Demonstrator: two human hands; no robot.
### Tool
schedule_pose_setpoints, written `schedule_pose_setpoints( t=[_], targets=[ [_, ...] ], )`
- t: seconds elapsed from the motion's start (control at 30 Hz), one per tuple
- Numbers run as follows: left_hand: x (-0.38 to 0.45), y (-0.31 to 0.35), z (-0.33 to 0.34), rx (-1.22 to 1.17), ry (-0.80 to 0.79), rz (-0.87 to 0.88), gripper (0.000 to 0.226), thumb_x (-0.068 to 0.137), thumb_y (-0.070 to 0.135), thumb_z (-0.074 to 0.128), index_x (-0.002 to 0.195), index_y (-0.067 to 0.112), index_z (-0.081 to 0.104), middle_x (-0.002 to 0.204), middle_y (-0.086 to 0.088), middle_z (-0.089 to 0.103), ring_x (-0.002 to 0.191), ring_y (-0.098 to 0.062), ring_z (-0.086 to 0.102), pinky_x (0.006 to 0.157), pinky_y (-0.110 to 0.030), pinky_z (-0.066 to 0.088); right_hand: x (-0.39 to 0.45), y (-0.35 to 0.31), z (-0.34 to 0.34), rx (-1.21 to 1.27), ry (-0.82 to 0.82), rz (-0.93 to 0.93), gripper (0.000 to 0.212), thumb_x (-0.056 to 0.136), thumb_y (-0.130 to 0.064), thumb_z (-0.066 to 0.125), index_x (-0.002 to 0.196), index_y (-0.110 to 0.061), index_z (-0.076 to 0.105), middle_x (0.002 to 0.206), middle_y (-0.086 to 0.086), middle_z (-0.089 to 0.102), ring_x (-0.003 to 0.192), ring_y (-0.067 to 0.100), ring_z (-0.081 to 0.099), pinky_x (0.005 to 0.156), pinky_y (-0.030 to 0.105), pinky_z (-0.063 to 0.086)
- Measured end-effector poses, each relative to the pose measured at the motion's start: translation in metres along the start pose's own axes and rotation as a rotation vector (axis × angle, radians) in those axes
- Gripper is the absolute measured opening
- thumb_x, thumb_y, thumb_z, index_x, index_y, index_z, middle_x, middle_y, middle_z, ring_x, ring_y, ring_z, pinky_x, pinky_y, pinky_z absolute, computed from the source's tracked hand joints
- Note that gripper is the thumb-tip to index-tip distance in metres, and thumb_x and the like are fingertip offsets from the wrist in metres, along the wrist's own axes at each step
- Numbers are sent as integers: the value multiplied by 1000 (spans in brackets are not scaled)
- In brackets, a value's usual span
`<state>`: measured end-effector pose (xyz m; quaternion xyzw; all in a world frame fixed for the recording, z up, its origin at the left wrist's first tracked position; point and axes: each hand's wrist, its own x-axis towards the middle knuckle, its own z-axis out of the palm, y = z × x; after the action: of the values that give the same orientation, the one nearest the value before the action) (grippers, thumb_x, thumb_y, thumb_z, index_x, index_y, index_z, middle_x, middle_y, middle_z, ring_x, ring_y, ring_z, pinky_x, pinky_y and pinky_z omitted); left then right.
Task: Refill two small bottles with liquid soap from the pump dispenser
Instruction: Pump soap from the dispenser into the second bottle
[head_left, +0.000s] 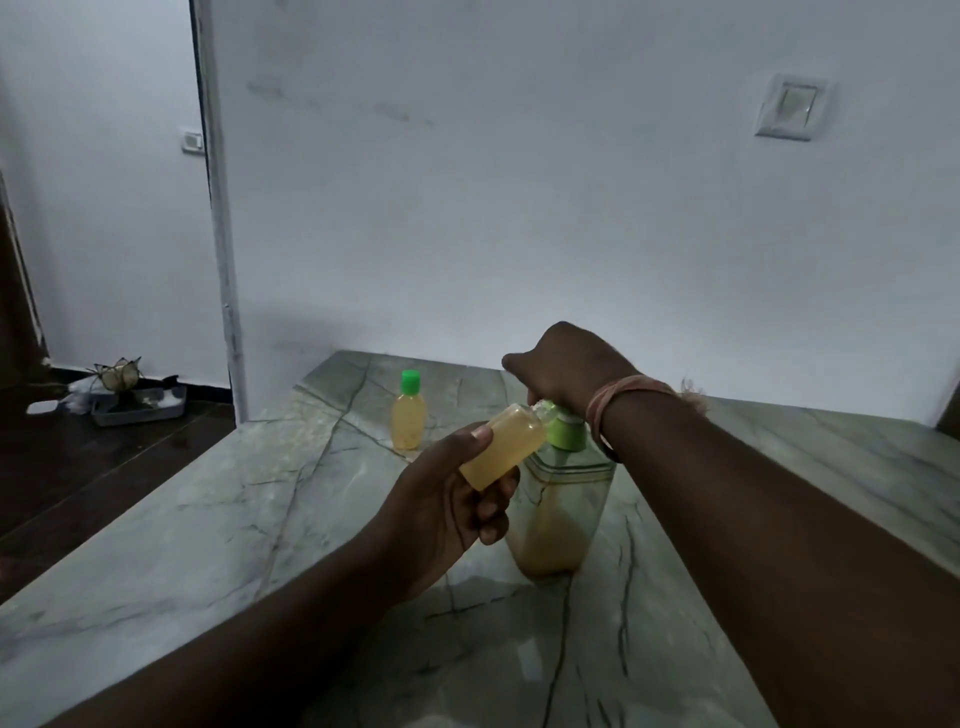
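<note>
Two small bottles (503, 447) (408, 411), one pump dispenser (563, 499), seemingly half-full.

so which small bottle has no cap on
The small bottle held tilted in the left hand; the other small bottle stands capped green on the table.

- A grey-green marble countertop (218, 519) with dark veins fills the foreground.
- A white wall (519, 208) rises behind it, carrying a wall switch plate (792, 106).
- Far left, a small white switch (191, 141) sits by the doorway.
- On the dark floor (78, 467), a grey tray (140, 408) holds a lotus-shaped ornament (118, 373).
</note>
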<state>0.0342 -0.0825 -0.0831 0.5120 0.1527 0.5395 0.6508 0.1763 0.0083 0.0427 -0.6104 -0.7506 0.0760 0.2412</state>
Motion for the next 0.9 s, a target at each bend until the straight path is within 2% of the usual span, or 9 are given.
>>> schedule_pose_setpoints(
  t=[0.13,0.3,0.4,0.53,0.6,0.8,0.9],
  targets=[
    [-3,0,2,-1,13,0,33,92,40,66,115,17,73,83,-10,57,62,-14,48,54,-27,44,3,-5,-5,-87,-80,-16,28,83,-33,57,77,-11,73,81,4,75,68,21,66,66,30,51],
    [-2,1,0,5,-2,11,29,97,36,59,115,16,72,85,-11,58,63,-13,49,55,-27,46,2,0,3,-10,50,-19,36,79,-41,54,74,-11,73,77,4,74,69,24,66,69,33,54],
    [-2,0,2,4,6,6,29,97,34,56,113,17,74,83,-11,58,62,-13,49,54,-27,45,0,1,3,8,37,-12,36,81,-41,54,75,-11,73,79,4,74,71,24,66,69,32,54],
    [-3,3,7,11,21,12,32,97,33,55,117,17,73,83,-12,57,63,-15,49,54,-28,44,0,-3,-4,-56,0,-37,34,84,-40,55,75,-12,72,81,5,74,74,24,68,79,36,57],
    [-4,3,7,4,32,8,33,96,33,55,118,17,73,83,-12,57,63,-15,49,54,-28,45,1,-6,-6,-104,-35,-41,30,84,-38,57,74,-13,70,82,4,74,76,24,68,79,36,58],
    [1,-1,2,-11,31,11,34,96,30,55,122,15,71,85,-14,59,64,-17,51,56,-31,48,-2,0,3,-2,61,-1,37,82,-41,54,76,-10,73,79,5,73,72,26,67,72,33,55],
    [0,-1,2,-15,32,10,35,93,32,59,121,15,72,84,-14,59,64,-17,51,56,-31,47,-3,-1,1,5,35,2,38,83,-41,53,77,-9,73,80,6,74,74,26,68,77,35,56]
  ],
)
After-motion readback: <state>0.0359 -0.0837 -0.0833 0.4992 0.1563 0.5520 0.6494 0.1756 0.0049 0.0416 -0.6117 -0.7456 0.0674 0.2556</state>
